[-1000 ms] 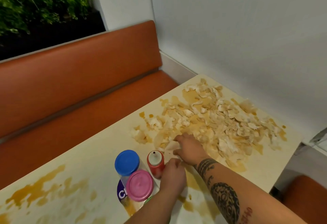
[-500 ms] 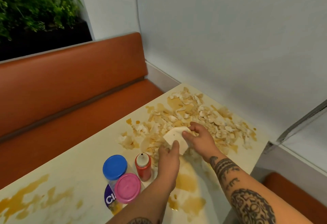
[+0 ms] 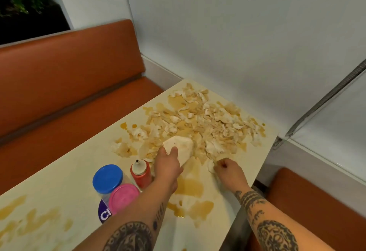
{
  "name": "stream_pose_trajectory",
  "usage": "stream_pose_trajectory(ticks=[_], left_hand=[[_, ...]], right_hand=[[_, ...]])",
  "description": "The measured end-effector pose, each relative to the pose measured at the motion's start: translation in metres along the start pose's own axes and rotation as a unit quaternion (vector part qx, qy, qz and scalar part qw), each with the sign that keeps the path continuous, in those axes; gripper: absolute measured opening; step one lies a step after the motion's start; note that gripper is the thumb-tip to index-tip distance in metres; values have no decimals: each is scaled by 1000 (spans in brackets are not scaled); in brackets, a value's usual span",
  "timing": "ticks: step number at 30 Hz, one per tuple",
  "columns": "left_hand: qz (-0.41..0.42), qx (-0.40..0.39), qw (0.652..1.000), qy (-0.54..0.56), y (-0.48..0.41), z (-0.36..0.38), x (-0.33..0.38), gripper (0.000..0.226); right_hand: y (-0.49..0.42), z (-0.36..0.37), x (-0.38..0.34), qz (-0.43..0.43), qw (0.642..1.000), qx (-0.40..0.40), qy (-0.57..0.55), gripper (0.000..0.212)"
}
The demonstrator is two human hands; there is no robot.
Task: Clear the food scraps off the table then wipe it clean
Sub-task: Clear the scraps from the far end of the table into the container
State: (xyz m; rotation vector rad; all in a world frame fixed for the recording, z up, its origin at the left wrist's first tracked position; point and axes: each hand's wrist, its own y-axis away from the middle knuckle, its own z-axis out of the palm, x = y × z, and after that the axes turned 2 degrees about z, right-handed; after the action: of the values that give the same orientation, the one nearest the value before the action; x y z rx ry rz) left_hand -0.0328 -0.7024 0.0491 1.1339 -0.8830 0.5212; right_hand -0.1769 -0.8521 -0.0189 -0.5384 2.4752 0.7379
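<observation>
Left hand [image 3: 167, 164]: just right of the red squeeze bottle [image 3: 140, 173], thumb and fingers gripping a large pale flat scrap [image 3: 181, 146].
Right hand [image 3: 227, 171]: farther right of the bottle, fingers curled beside a small white scrap [image 3: 211, 167] — a grip cannot be told.
Food scraps [image 3: 210, 123]: heaped beyond the bottle on the table [image 3: 69, 171], over brown sauce smears [image 3: 190, 187].

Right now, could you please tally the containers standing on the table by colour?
Blue-lidded jar: 1
Pink-lidded jar: 1
Red bottle: 1
Total: 3
</observation>
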Motion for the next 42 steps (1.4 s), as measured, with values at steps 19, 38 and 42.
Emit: stream_pose_trajectory(ticks=[19, 38, 42], left_hand=[[-38, -37, 996, -68, -7, 7, -29, 18], [-3, 6, 989, -149, -32, -1, -51, 31], [-13, -5, 991, -135, -26, 3, -46, 39]], right_hand=[[-6, -20, -22, 20, 965, 117, -235, 24], [-53, -8, -22, -48, 985, 62, -155, 55], [-39, -25, -25, 53, 919, 58, -385, 81]])
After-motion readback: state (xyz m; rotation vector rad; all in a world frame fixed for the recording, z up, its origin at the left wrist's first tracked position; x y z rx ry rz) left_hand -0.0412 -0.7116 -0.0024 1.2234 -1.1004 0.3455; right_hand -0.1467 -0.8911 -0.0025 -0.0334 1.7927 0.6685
